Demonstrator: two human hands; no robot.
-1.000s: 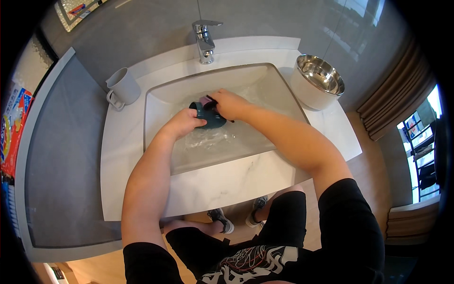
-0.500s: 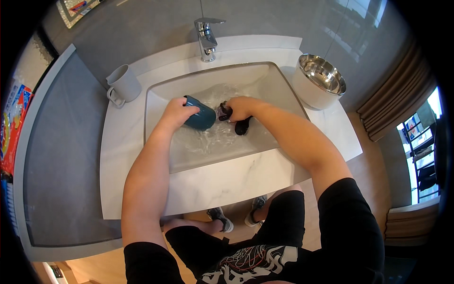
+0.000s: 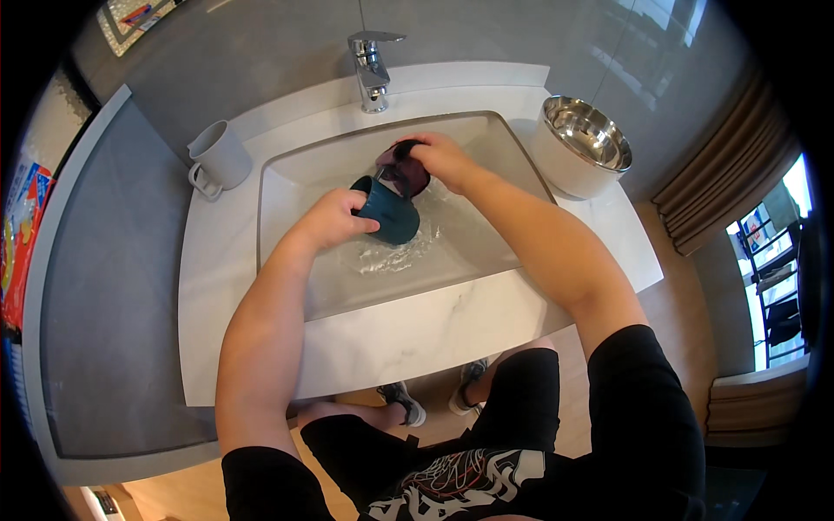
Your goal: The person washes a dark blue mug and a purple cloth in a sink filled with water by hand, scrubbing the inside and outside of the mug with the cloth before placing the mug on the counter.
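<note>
Dark teal cup (image 3: 395, 215), smooth-walled and rounded, is tilted inside the basin (image 3: 291, 208), near its middle. The left hand (image 3: 334, 219) holds it near the rim, fingers curled over the edge and thumb pressed against the outer wall. Beside it, also within the basin, the right hand (image 3: 441, 163) pinches a purple-and-black item (image 3: 417, 178) (cloth or something stiffer, I cannot tell which). Rippled, clear water (image 3: 391, 260) glints in the basin below the cup. Behind the basin rises a polished chrome faucet (image 3: 372, 74) with a flat lever. Left of the basin stands a matte grey jug (image 3: 224, 156) with a looped handle; right of it sits a round bowl (image 3: 578, 161), white outside and mirror-bright metal within. White countertop (image 3: 434, 326), faintly veined with grey, surrounds the basin.
</note>
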